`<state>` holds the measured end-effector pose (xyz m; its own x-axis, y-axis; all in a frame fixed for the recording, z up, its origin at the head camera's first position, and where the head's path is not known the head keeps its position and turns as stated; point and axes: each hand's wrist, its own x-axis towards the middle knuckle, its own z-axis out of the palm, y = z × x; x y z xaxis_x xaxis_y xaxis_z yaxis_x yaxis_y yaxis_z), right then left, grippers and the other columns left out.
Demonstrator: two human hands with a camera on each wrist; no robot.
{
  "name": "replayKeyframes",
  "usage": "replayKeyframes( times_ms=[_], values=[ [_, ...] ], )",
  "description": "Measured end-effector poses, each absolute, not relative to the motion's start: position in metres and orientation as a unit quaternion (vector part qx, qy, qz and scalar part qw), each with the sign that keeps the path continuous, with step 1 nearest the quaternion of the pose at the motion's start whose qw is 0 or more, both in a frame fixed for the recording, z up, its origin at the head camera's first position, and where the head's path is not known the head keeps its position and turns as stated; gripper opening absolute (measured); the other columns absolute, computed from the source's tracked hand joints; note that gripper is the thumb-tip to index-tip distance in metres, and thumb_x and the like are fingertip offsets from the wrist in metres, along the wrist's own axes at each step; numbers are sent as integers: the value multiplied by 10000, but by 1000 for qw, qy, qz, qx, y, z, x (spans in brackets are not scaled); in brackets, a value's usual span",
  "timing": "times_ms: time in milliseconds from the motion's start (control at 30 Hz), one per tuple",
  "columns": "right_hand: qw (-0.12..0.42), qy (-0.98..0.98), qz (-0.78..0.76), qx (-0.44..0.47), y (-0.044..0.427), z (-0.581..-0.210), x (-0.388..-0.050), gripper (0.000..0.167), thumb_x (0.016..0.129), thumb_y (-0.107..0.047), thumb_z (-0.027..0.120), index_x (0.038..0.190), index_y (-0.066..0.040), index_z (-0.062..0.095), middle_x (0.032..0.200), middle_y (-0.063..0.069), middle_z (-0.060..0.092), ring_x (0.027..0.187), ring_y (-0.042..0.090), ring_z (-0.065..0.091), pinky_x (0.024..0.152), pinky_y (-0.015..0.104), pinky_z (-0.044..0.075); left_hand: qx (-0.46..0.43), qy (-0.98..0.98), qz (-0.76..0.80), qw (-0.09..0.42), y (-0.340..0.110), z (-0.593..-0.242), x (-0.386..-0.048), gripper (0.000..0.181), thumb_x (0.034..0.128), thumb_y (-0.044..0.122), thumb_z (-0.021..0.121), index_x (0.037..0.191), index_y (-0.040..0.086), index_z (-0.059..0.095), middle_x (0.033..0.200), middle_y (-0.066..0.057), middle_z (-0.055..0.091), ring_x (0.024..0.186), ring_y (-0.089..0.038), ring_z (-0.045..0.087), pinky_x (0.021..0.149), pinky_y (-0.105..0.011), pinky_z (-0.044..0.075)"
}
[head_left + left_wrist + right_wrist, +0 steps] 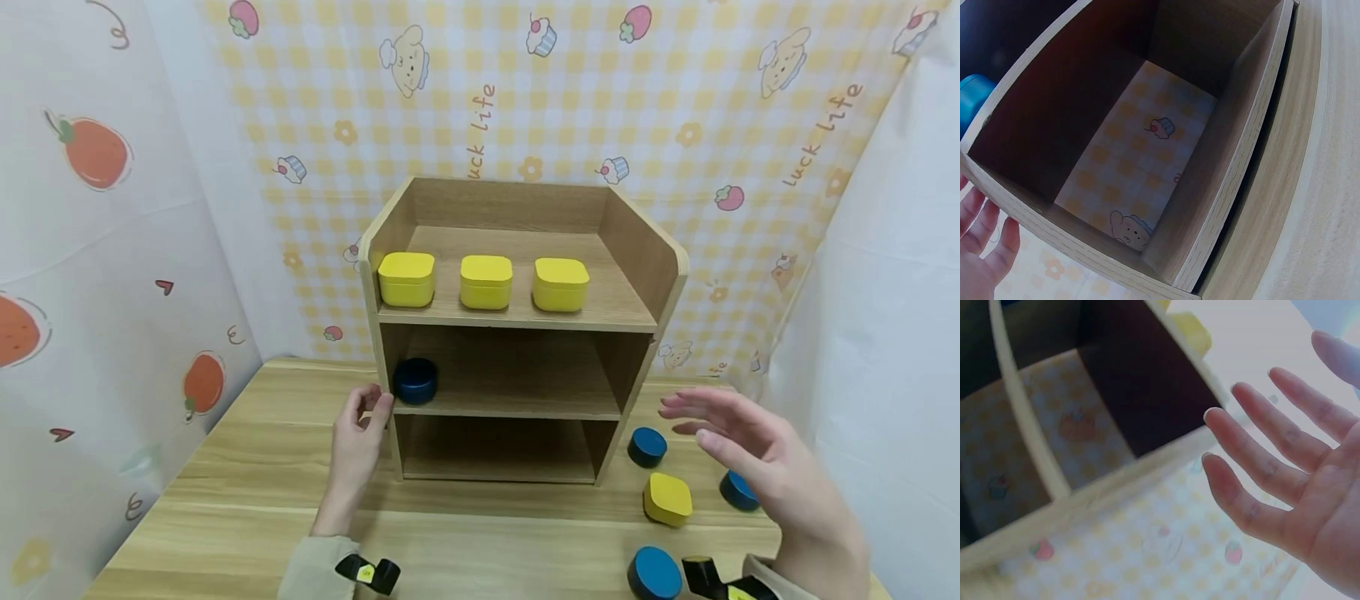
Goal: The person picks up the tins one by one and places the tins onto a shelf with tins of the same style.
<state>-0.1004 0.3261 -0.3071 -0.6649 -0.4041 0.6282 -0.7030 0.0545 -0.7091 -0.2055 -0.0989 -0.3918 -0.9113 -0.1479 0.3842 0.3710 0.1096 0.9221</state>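
Note:
A three-level wooden shelf (pixel 510 415) stands on the table. My left hand (pixel 360 450) is at its left side panel, fingertips at the panel's outer face and fingers (pixel 979 228) loosely bent. Just inside, on the middle level, sits a dark blue round tin (pixel 416 382). My right hand (pixel 772 475) hovers in the air right of the shelf, holding nothing, its fingers (pixel 1272 425) spread. Below and beside it on the table are blue round tins (pixel 647 447) and a yellow square tin (pixel 667 500).
Three yellow square tins (pixel 486 282) line the front of the shelf's top level. Another blue tin (pixel 655 573) lies near the table's front, and one (pixel 739 492) is partly behind my right hand. A checked cloth (pixel 525 108) hangs behind the shelf.

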Motion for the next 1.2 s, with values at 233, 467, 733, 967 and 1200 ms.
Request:
replayKeyframes(
  times_ms=[233, 467, 733, 967, 1200],
  values=[
    [102, -780, 544, 292, 343, -332, -97, 480, 922, 210, 435, 1389, 103, 399, 1310, 162, 571, 1185, 217, 567, 925, 247, 478, -77, -715, -666, 197, -97, -391, -207, 209, 981, 68, 585, 1116, -88, 554, 960, -69, 519, 865, -94, 513, 689, -162, 445],
    [67, -803, 544, 233, 363, -354, -96, 472, 970, 136, 438, 1429, 44, 380, 1334, 89, 572, 1176, 175, 578, 902, 220, 474, -79, -715, -666, 198, -94, -393, -210, 210, 982, 63, 581, 1119, -93, 552, 959, -71, 527, 854, -92, 519, 682, -161, 445],
    [57, -810, 556, 176, 377, -380, -103, 452, 982, 82, 476, 1423, 40, 390, 1284, -1, 610, 1127, 149, 606, 860, 235, 500, -69, -706, -675, 201, -101, -420, -230, 227, 978, 116, 610, 1139, -39, 567, 986, -59, 537, 908, -108, 523, 720, -168, 446],
    [18, -852, 521, 49, 379, -401, -107, 478, 987, -140, 593, 1420, -13, 435, 1273, 38, 608, 1071, 120, 612, 810, 261, 505, -72, -724, -659, 191, -100, -399, -214, 252, 988, 88, 581, 1161, -91, 543, 1017, -82, 535, 931, -105, 505, 758, -159, 432],
    [-39, -873, 486, -10, 387, -418, -118, 582, 948, -222, 656, 1423, 17, 418, 1355, 268, 491, 1127, 295, 556, 801, 320, 509, -67, -730, -653, 191, -98, -390, -205, 245, 982, 67, 581, 1147, -111, 542, 1001, -88, 533, 931, -164, 511, 753, -172, 444]
  ],
)
